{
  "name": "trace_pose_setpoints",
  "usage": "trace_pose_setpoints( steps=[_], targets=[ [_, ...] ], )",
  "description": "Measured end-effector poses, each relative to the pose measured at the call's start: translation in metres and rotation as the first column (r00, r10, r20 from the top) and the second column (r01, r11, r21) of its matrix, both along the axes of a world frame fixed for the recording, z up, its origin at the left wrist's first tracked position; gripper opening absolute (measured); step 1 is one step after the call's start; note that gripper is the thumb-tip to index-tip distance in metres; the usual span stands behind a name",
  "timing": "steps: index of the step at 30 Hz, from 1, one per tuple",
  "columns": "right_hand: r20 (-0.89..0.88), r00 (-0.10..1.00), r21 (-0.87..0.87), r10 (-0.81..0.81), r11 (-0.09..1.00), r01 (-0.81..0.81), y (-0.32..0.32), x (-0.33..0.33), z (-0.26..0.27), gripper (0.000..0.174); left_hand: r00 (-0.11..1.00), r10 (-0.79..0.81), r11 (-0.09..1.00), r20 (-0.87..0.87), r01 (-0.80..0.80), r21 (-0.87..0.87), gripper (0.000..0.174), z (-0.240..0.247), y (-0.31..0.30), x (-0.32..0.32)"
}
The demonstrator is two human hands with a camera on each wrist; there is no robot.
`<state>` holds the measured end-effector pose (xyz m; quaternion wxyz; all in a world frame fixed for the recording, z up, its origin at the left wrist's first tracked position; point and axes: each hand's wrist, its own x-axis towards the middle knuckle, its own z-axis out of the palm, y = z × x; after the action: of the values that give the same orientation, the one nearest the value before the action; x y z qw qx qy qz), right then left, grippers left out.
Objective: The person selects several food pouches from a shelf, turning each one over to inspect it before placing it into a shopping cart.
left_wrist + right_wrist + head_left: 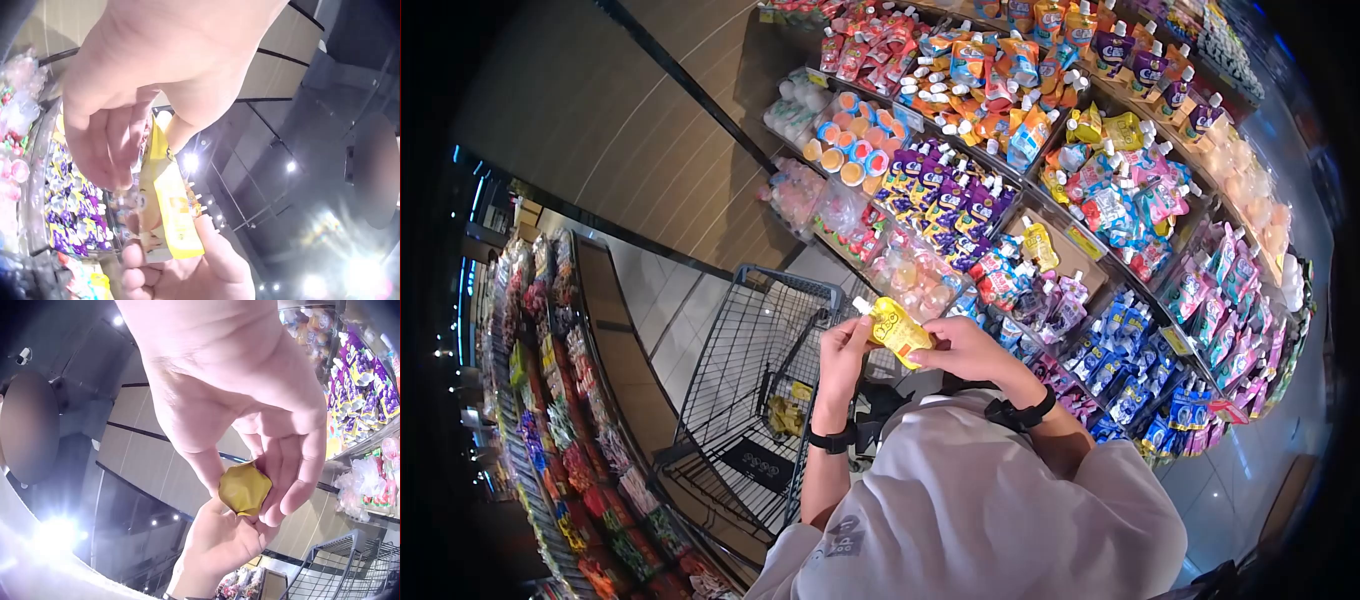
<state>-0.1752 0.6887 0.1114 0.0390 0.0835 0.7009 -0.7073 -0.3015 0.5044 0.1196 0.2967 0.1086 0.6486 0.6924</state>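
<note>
While the head view has the yellow pouch [897, 328] held up just right of the cart [785, 278], above its rim, the left hand [843, 345] pinches the capped end and the right hand [960, 348] the bottom. Left wrist view: thumb and curled fingers [106, 144] close on the pouch's top edge. Right wrist view: fingertips [294, 487] pinch its base; judged step is looking the pouch over, and any next move calls for one firm pinch before the other hand lets go.
</note>
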Motion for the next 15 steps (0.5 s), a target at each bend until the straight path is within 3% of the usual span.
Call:
trace_pose_setpoints(
  steps=[4, 7, 9, 12, 15],
  targets=[
    [0.011, 1.0, 0.007, 0.017, 1.0, -0.017, -0.001, 0.0, 0.015, 0.026, 0.985, -0.055, 0.991, -0.165, 0.033, -0.132, 0.036, -0.008, -0.007, -0.005],
    [0.01, 1.0, -0.01, 0.017, 1.0, -0.017, -0.004, -0.001, 0.013, 0.025, 0.952, -0.054, 0.972, -0.3, -0.018, -0.233, 0.039, 0.0, -0.005, -0.002],
    [0.005, 1.0, -0.011, 0.014, 1.0, -0.014, -0.004, -0.003, 0.005, 0.025, 0.878, -0.075, 0.908, -0.473, -0.136, -0.396, 0.041, 0.005, -0.003, 0.001],
    [0.007, 1.0, 0.024, 0.017, 1.0, -0.017, -0.005, -0.004, 0.002, 0.026, 0.886, -0.032, 0.909, -0.463, -0.166, -0.382, 0.044, 0.009, -0.001, 0.003],
    [0.013, 1.0, -0.12, 0.001, 0.993, 0.0, -0.006, -0.004, 0.007, 0.027, 0.914, 0.014, 0.935, -0.406, -0.156, -0.319, 0.045, 0.002, -0.003, 0.001]
  ],
)
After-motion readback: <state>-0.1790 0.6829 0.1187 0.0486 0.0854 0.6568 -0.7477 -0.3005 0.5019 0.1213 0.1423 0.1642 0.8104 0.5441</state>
